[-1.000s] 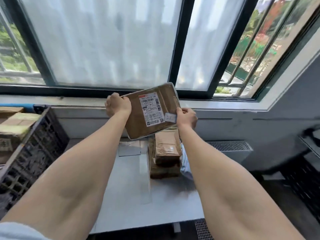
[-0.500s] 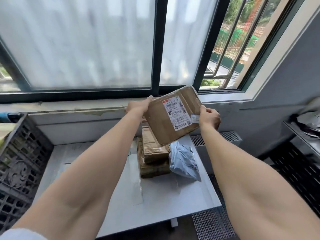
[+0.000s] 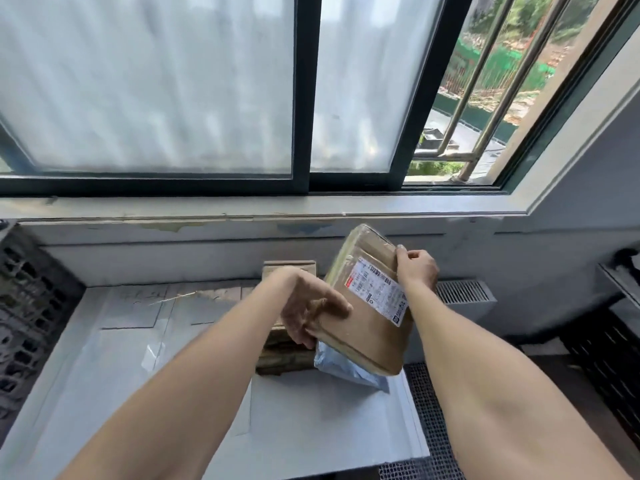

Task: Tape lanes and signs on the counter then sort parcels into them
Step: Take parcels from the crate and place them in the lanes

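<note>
Brown parcel (image 3: 367,327) | tilted over grey mailer (image 3: 346,367), long axis near-far | left hand (image 3: 308,313) grips near-left edge | right hand (image 3: 415,268) pinches far edge

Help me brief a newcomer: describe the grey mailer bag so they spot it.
Below the window stands a pale counter. At its right end, beside the stacked brown boxes, lies the mailer bag, partly behind the held parcel. It alone is grey plastic, not cardboard.

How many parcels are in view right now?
4: one brown parcel held by the left hand and right hand; an upper box and lower box stacked behind it; a grey mailer beneath. Others may be hidden.
</note>
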